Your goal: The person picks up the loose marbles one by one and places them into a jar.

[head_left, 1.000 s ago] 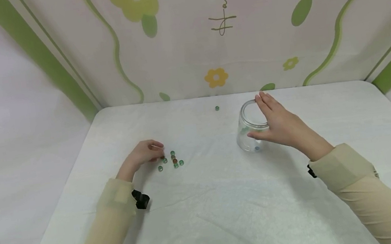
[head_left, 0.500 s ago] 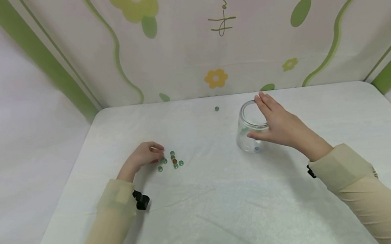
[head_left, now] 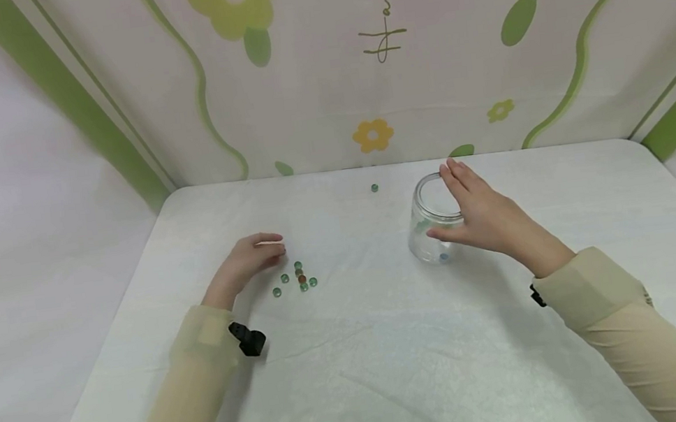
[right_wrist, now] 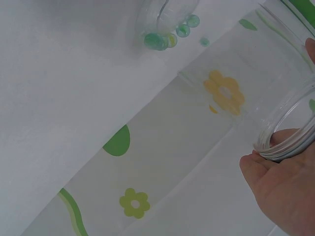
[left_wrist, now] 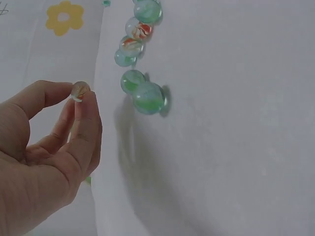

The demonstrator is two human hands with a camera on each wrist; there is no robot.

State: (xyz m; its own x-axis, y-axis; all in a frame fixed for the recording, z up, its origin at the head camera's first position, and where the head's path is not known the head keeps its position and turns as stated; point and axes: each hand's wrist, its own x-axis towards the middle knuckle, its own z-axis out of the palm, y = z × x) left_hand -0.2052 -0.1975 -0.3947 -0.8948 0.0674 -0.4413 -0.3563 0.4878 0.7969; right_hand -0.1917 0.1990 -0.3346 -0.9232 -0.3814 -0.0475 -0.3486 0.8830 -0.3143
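Between thumb and fingertips my left hand (head_left: 245,261) pinches a clear marble (left_wrist: 80,91) with an orange-and-white swirl, raised off the table. Just below and right of that hand lie several loose marbles, among them a green marble (head_left: 277,292) and a red-brown marble (head_left: 302,279). My right hand (head_left: 489,219) holds a clear jar (head_left: 421,239) near its rim, thumb on the near side and fingers on the far side. The jar stands upright on the table. Inside it show a blue marble (head_left: 443,257) and several green ones (right_wrist: 156,41).
One green marble (head_left: 374,187) lies apart near the back edge of the white table (head_left: 357,363). Behind the table hangs a curtain (head_left: 310,88) printed with flowers. White sheeting with green bands lines both sides.
My left hand has lifted slightly up from beside the loose marbles, with the swirled marble between its fingertips. My right hand and the jar stay in place.
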